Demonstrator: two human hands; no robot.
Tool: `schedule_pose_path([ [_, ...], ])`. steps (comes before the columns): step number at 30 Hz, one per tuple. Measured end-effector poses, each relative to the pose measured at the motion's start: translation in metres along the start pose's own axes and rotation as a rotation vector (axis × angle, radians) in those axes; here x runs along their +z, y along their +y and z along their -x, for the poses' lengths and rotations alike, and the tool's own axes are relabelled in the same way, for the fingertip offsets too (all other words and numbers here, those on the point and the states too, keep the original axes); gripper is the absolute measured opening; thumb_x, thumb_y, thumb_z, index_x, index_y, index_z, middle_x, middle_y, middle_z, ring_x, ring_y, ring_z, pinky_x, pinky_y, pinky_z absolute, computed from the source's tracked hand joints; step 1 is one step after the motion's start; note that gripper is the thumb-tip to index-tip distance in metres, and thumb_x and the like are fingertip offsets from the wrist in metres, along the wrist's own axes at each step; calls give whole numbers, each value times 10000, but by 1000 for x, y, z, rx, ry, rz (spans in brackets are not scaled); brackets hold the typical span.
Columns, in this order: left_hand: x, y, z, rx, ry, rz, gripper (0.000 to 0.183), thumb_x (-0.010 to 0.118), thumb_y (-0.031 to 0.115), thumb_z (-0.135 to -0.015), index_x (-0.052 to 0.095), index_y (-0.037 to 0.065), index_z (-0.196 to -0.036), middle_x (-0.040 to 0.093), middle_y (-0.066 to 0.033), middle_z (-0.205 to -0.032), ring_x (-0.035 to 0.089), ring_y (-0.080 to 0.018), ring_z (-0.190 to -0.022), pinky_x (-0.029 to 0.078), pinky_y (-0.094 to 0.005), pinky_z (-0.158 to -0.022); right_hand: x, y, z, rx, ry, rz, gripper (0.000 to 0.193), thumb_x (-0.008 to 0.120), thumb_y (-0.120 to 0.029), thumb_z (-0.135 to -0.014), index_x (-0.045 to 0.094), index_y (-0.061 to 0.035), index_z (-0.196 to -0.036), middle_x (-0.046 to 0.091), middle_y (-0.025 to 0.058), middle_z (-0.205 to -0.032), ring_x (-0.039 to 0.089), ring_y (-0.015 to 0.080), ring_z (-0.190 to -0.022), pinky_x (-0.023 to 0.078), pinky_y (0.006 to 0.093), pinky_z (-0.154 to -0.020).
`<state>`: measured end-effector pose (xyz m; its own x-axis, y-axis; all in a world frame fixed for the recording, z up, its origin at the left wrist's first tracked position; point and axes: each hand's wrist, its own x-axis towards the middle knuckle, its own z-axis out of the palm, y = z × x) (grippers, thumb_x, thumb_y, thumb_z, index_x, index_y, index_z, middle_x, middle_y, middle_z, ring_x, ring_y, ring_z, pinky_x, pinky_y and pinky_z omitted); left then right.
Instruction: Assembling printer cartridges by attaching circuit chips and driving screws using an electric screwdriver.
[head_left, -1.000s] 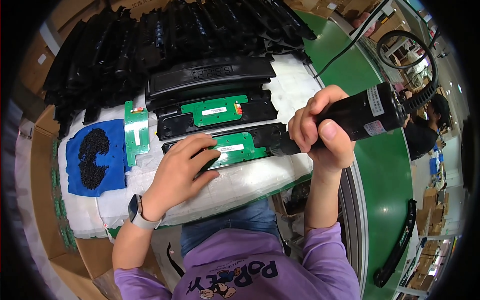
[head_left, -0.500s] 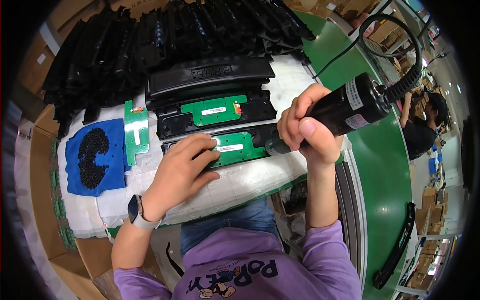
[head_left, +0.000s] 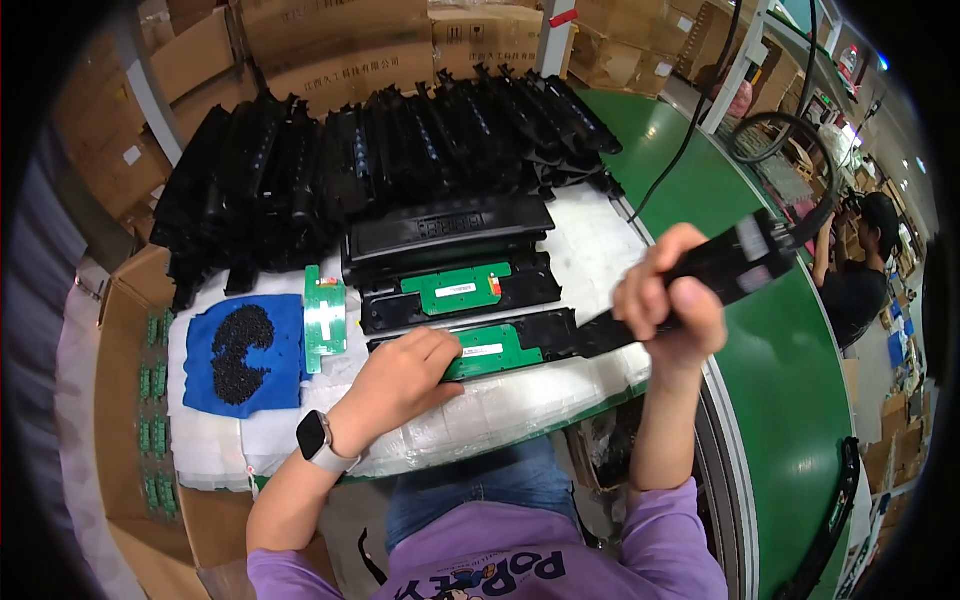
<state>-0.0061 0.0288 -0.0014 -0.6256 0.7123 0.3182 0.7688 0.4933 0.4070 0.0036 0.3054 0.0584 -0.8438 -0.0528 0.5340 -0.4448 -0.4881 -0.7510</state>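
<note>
My left hand (head_left: 405, 375) holds a green circuit board (head_left: 512, 344) down in a long black plastic housing (head_left: 550, 328), fingers bent over the board and thumb by the near edge. In my right hand (head_left: 672, 300) is a black corded electric screwdriver (head_left: 738, 262), tilted, its blurred front end pointing left beside the housing's right end. Whether the tip touches anything cannot be made out. Just beyond lies a second housing (head_left: 535, 283) with its own green board (head_left: 452, 290). A loose green board (head_left: 325, 325) rests left of these.
Small black screws (head_left: 238, 365) are heaped on a blue cloth (head_left: 290, 345) at the left. A big pile of black housings (head_left: 400, 150) fills the back of the white-covered table. Green surface (head_left: 770, 400) runs along the right. The screwdriver's cable (head_left: 830, 180) loops overhead; a co-worker (head_left: 865, 265) is farther right.
The view has tilted, so the table sits lower and more to the right. The screwdriver's front end has drawn rightward off the board's right end. My left hand still presses the board.
</note>
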Motion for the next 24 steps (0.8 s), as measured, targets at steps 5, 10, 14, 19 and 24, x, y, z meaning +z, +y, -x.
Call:
schedule_pose_path([
  [5,-26,-3,-18,-50,-140,-77,291,718,165,-670,556,45,-879,605,-127,-723,609,-301,-680,494,-364,-597,-37,-32,3,134,120,-39,293,587,-147,-802,479,12,-1022,466,43,-558,434,129,-401,368,270,-421],
  [10,-27,-37,-40,37,194,-161,203,677,114,-717,618,7,-879,646,-138,-840,625,-307,-752,514,-364,-671,-63,-9,1,468,289,755,498,723,-141,-705,496,40,-1110,546,54,-616,487,115,-436,393,251,-417],
  [14,-16,-44,-53,96,315,-251,174,627,4,-730,597,9,-901,614,-113,-923,596,-285,-858,494,-358,-723,-85,23,6,467,286,1381,568,717,-211,-672,493,11,-1145,643,170,-792,640,271,-634,503,354,-607],
  [19,-1,-5,-40,139,186,-319,285,658,91,-737,592,12,-1003,588,-121,-1073,565,-282,-999,452,-378,-822,-105,46,12,436,289,1724,558,715,-217,-662,507,-27,-1144,647,199,-928,642,363,-813,505,426,-707],
  [24,11,-26,-31,160,100,-507,388,684,144,-732,579,36,-1090,555,-127,-1161,519,-266,-1101,408,-382,-895,-103,63,14,231,251,2033,464,715,-233,-693,559,-36,-1082,564,173,-1017,608,327,-869,499,420,-711],
])
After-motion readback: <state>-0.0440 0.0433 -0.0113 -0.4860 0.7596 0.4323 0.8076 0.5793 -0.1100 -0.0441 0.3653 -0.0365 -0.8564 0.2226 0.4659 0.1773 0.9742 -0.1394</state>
